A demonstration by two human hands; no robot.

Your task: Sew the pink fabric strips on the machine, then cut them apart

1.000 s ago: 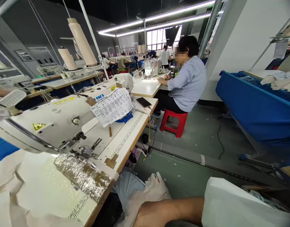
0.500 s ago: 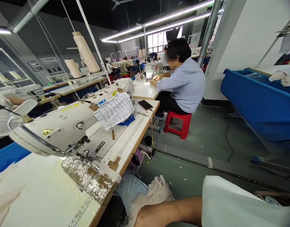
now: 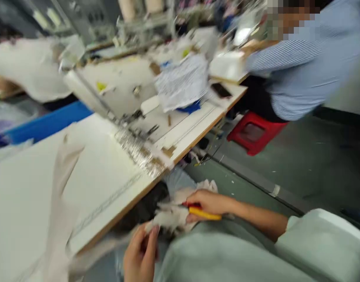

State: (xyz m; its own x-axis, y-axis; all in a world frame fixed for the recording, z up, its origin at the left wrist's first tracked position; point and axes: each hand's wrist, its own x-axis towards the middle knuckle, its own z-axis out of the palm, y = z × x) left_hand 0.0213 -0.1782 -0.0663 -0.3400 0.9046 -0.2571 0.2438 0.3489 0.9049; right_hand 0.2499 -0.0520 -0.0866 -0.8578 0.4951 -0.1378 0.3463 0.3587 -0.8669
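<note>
At the bottom, my left hand (image 3: 141,250) is closed, pinching the edge of a pale beige cloth (image 3: 170,217) between thumb and fingers. My right hand (image 3: 207,203) is wrapped round what look like thread snips (image 3: 205,214), with a yellow handle and a red part. Blur hides their blades. The cloth lies bunched over my lap between the two hands, below the table edge. A long strip of similar cloth (image 3: 60,196) lies on the table at left.
A white sewing machine (image 3: 118,82) stands on the white table (image 3: 109,164). A handwritten sheet (image 3: 182,82) and a phone (image 3: 221,90) are farther back. A co-worker in a striped shirt (image 3: 297,66) sits on a red stool (image 3: 256,133) at right.
The view has swung downward and to the left, and is now blurred. My left hand has come into view on the cloth; the snips now show in my right hand.
</note>
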